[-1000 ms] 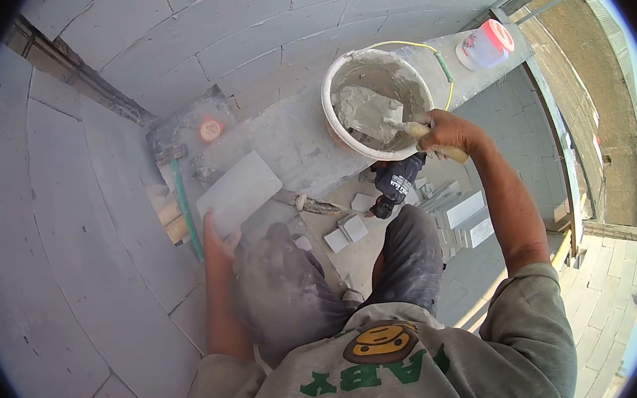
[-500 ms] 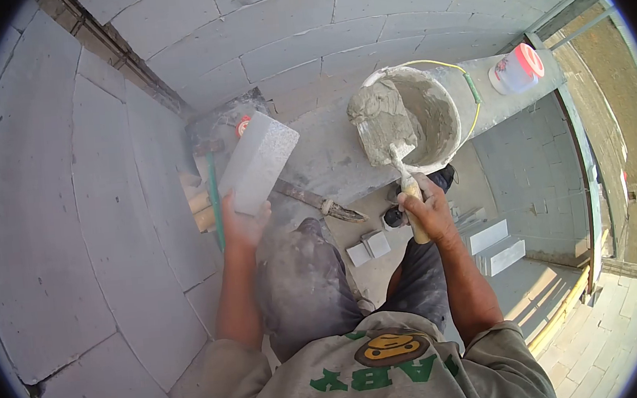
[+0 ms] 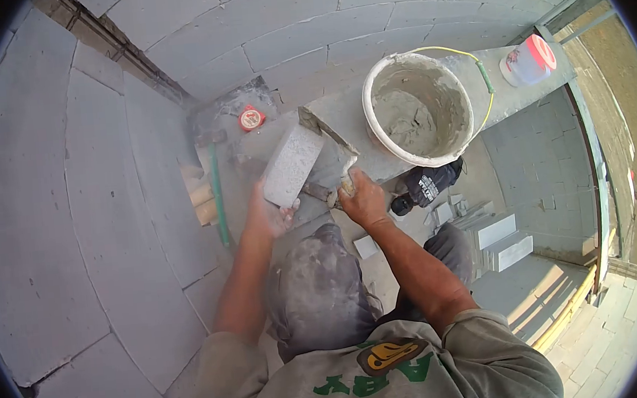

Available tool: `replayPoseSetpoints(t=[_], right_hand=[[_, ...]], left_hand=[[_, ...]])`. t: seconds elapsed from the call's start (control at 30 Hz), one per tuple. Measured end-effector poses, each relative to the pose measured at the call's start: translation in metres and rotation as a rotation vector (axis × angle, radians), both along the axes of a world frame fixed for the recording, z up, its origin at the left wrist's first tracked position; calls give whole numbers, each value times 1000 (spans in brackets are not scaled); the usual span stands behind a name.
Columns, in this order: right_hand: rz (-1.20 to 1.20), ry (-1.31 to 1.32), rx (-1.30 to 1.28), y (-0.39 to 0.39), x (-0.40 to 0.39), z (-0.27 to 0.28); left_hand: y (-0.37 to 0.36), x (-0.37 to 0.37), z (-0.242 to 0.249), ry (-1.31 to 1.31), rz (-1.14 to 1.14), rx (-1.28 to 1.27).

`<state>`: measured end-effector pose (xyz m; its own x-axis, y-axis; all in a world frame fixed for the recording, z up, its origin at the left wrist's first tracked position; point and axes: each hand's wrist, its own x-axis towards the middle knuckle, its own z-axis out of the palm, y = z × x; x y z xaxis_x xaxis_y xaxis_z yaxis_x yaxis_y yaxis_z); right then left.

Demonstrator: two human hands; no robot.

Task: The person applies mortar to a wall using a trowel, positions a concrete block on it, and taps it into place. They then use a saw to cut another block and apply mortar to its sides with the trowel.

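Observation:
My left hand (image 3: 267, 212) grips the lower end of a pale grey block (image 3: 293, 165), which is tilted above the plank. My right hand (image 3: 364, 199) is closed round the handle of a trowel (image 3: 328, 134). The trowel's blade is turned on edge at the upper end of the block; how much mortar it carries is hard to see. To the right of the trowel stands a white bucket (image 3: 466, 121) with grey mortar (image 3: 404, 119) inside.
A red tape measure (image 3: 251, 118) and a hammer with a green handle (image 3: 218, 196) are at the left. A lidded plastic jar (image 3: 528, 61) stands beyond the bucket. Cut block pieces (image 3: 506, 251), a dark bag (image 3: 438, 182) and a wooden-handled tool (image 3: 318, 191) lie lower down.
My right hand has moved the trowel left from the bucket to the block, turning its mortar-loaded blade on edge. My left hand has shifted the block slightly right, uncovering the tape measure.

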<state>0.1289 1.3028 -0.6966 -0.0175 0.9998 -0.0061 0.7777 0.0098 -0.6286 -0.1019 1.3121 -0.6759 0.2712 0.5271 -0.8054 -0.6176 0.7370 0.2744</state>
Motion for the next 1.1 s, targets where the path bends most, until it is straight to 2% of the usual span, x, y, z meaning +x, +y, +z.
replayPoseSetpoints(t=[0.07,0.13,0.43,0.53,0.67,0.73,0.87,0.97,1.03,1.1], right_hand=[[30,-45,-21,0,4,-11],[65,-124,-85,-2,8,-15],[179,-222,-130,1,3,-29],[219,-264,-131,4,-4,-28],[280,-346,-112,2,-3,-24],[342,-388,-64,-1,-1,-28],[373,-407,-35,-6,-2,-34],[358,-421,-20,-9,-3,-37],[355,-448,1,-10,-3,-40],[373,-458,26,-12,-2,-42]], left_hand=[[-5,4,-18,-34,-12,-14],[-6,11,-31,-121,83,-46],[14,4,-42,-150,128,-104],[9,-5,-63,-246,157,-94],[5,-3,-47,-82,151,-139],[0,-8,-52,-132,67,-81],[-8,-11,-63,-206,99,-104],[-11,-13,-69,-255,85,-4],[-13,-14,-78,-349,260,-222],[-16,-8,-85,-291,238,-209]])
